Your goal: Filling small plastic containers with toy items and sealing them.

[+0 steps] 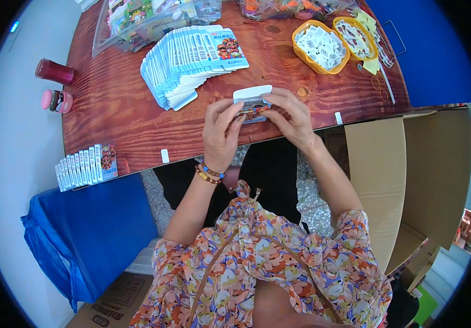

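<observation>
Between my two hands, over the table's front edge, is a small light-blue card box [253, 116] with its white flap raised at the top. My left hand [223, 127] grips its left side, fingers and thumb closed on it. From the right, my right hand [292, 117] pinches the opposite side near the opening. Something colourful shows in the mouth of the box, too small to name. Beyond my hands lies a fanned pile of flat blue-and-white boxes [186, 63]. A row of filled-looking blue boxes [88, 165] stands at the table's left front corner.
Two yellow baskets [296, 48] with small white pieces stand at the far right. Clear plastic bins [100, 34] line the back. Two jars, one red [55, 71] and one pink [57, 101], are at the left. An open cardboard carton [377, 186] stands right of me.
</observation>
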`<state>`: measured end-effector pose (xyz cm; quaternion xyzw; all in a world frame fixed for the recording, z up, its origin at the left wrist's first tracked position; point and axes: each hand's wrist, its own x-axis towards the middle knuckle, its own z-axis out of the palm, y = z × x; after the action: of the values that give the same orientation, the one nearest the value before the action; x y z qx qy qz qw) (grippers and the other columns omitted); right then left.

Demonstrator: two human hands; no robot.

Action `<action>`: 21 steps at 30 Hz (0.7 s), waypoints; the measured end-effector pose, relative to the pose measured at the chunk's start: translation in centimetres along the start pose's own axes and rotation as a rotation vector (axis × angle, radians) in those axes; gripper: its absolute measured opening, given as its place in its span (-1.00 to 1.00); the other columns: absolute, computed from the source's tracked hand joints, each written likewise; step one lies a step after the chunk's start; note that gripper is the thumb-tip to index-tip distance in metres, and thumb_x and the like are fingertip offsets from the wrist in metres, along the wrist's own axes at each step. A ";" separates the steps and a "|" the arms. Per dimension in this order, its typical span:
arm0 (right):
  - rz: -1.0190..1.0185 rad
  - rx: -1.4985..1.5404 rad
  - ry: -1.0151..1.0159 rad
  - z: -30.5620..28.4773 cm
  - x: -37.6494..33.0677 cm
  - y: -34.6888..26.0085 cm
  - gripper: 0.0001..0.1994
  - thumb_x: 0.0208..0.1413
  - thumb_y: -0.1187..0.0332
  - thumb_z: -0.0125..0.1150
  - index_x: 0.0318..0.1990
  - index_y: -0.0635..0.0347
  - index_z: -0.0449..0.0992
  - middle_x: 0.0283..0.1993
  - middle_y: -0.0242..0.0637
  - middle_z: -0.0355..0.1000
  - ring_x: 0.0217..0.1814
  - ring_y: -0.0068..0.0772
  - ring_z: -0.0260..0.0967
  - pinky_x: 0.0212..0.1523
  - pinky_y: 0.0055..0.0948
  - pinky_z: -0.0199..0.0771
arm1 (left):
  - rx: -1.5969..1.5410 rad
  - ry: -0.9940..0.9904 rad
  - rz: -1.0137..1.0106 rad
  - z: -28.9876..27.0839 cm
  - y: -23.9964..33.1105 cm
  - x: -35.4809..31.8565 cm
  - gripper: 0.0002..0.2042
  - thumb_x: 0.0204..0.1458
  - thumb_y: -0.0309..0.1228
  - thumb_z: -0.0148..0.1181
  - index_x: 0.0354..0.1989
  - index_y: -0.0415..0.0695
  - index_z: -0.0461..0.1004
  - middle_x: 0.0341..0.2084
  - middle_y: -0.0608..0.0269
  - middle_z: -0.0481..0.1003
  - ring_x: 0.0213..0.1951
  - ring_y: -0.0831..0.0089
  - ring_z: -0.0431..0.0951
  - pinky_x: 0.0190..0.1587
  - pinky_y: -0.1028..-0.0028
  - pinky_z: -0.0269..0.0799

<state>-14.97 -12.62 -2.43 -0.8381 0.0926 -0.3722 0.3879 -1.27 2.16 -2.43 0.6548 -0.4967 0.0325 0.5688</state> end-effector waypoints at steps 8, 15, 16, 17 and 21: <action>-0.188 -0.125 -0.195 -1.8 3.0 -0.6 -0.73 0.00 0.57 0.36 -0.12 0.26 0.49 0.07 -0.02 0.46 -0.06 -0.10 0.55 -0.14 -0.31 0.62 | -0.172 -0.118 -0.095 -0.5 -1.0 1.0 -0.66 0.00 -0.70 0.27 -0.03 -0.17 0.54 -0.14 0.11 0.49 -0.15 0.29 0.57 -0.18 0.41 0.54; -0.032 0.001 -0.137 -1.2 2.2 -0.5 -0.81 0.13 0.52 0.30 -0.11 0.30 0.49 -0.06 -0.15 0.50 -0.10 -0.34 0.53 -0.15 -0.40 0.58 | -0.303 -0.129 -0.163 -0.2 -1.2 1.5 -0.68 0.02 -0.71 0.24 -0.03 -0.20 0.53 -0.11 0.08 0.51 -0.14 0.28 0.60 -0.15 0.41 0.56; 0.051 0.092 -0.127 -1.3 2.1 -0.7 -0.84 0.17 0.50 0.26 -0.12 0.30 0.49 -0.10 -0.20 0.49 -0.11 -0.42 0.50 -0.14 -0.45 0.54 | -0.304 -0.128 -0.163 -0.3 -1.3 1.5 -0.68 0.02 -0.71 0.24 -0.03 -0.20 0.53 -0.11 0.08 0.51 -0.14 0.28 0.60 -0.15 0.41 0.56; 0.138 0.184 -0.117 -1.3 1.9 -0.8 -0.87 0.22 0.48 0.22 -0.12 0.30 0.48 -0.13 -0.25 0.49 -0.12 -0.50 0.47 -0.12 -0.49 0.50 | -0.292 -0.132 -0.132 -0.5 -1.3 1.3 -0.68 0.02 -0.72 0.23 -0.02 -0.21 0.53 -0.11 0.09 0.51 -0.14 0.29 0.60 -0.15 0.42 0.56; 0.421 0.378 0.063 -0.5 2.0 -1.7 -0.88 0.32 0.40 0.12 -0.13 0.27 0.46 -0.17 -0.33 0.47 -0.12 -0.58 0.41 -0.06 -0.55 0.43 | -0.309 -0.120 -0.106 -0.5 -1.2 1.2 -0.66 0.01 -0.75 0.20 -0.02 -0.20 0.54 -0.12 0.10 0.51 -0.15 0.31 0.59 -0.14 0.44 0.57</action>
<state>-14.13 -12.68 0.08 -0.7010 0.2058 -0.3200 0.6032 0.36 1.65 -2.40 0.5857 -0.4936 -0.1135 0.6328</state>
